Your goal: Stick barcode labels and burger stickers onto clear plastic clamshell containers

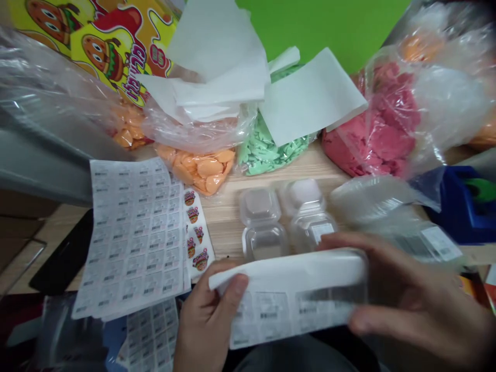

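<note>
My left hand (217, 310) pinches the left end of a sheet of barcode labels (287, 274), whose top edge is folded over. My right hand (411, 289) grips the same sheet at its right end, thumb below and fingers above, somewhat blurred. Part of the sheet near the right hand is bare of labels and looks glossy. Just behind the sheet are two hinged clear plastic boxes, a left box (260, 204) and a right box (306, 194), both lying open. A label shows on the right box. A stack of label sheets (132, 232) lies left of my left hand.
Burger stickers (199, 232) stick out from under the stack, near a black phone-like object (64, 258). Bags of orange pieces (201, 168), green pieces (267, 150) and pink pieces (375, 119) line the back. Nested clear containers (372, 201) and a blue bin (449, 206) stand right.
</note>
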Tool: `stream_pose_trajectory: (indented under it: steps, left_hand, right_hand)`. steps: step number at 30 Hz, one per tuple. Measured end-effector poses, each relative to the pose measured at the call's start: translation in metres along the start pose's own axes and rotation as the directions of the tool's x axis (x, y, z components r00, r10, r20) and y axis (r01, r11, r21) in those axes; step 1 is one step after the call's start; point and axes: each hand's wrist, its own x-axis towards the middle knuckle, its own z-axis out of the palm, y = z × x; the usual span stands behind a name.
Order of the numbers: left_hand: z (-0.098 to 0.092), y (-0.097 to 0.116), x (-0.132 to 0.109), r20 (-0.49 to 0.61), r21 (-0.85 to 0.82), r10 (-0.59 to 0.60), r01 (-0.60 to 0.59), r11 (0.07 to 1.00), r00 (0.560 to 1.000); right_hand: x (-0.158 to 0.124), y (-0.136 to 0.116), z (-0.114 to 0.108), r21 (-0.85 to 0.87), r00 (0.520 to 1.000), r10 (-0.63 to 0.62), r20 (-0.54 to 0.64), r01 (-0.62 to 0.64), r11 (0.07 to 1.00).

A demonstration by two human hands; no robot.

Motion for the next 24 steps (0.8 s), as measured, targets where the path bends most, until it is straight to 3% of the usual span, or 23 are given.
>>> stream_pose_trajectory:
  steps: [3, 7, 9, 11, 12, 14, 16, 21, 24]
  left_hand:
    - [-0.003, -0.004, 0.002, 0.128, -0.15, -0.025, 0.044, 0.988, 0.991]
    - [-0.004, -0.007, 0.0, 0.102, -0.25, -0.219, 0.238, 0.939, 0.97]
    - [-0.004, -0.005, 0.001, 0.15, -0.318, -0.224, 0.261, 0.911, 0.963]
    - [-0.006, -0.002, 0.005, 0.241, -0.351, -0.175, 0.253, 0.902, 0.955]
    - [-0.008, -0.001, 0.008, 0.264, -0.342, -0.145, 0.233, 0.911, 0.954]
    - [-0.012, 0.001, 0.012, 0.24, -0.293, -0.098, 0.169, 0.941, 0.966]
    - [-0.011, 0.001, 0.014, 0.179, -0.304, -0.068, 0.121, 0.945, 0.981]
    - [0.003, 0.001, 0.01, -0.005, -0.534, -0.111, 0.091, 0.84, 0.994]
    - [0.004, 0.004, 0.006, 0.128, -0.534, -0.123, 0.173, 0.828, 0.984]
  right_hand:
    - [0.001, 0.0, 0.014, 0.259, 0.988, 0.142, 0.054, -0.152, 0.954]
    - [0.004, 0.002, 0.028, 0.453, 0.979, 0.2, 0.04, -0.196, 0.87]
    - [0.002, 0.003, 0.032, 0.405, 0.977, 0.183, -0.114, -0.122, 0.906]
    - [-0.002, 0.005, 0.033, 0.226, 0.948, 0.072, -0.31, 0.0, 0.974]
    - [-0.004, 0.007, 0.033, 0.113, 0.936, -0.01, -0.351, 0.053, 0.992]
    - [-0.01, 0.013, 0.032, -0.065, 0.936, -0.123, -0.33, 0.108, 0.992]
    - [-0.014, 0.016, 0.032, -0.114, 0.948, -0.129, -0.292, 0.099, 0.989]
    - [-0.013, 0.004, 0.042, 0.146, 0.951, -0.003, -0.308, 0.051, 0.988]
    - [-0.005, -0.012, 0.046, 0.313, 0.913, 0.172, -0.369, -0.052, 0.948]
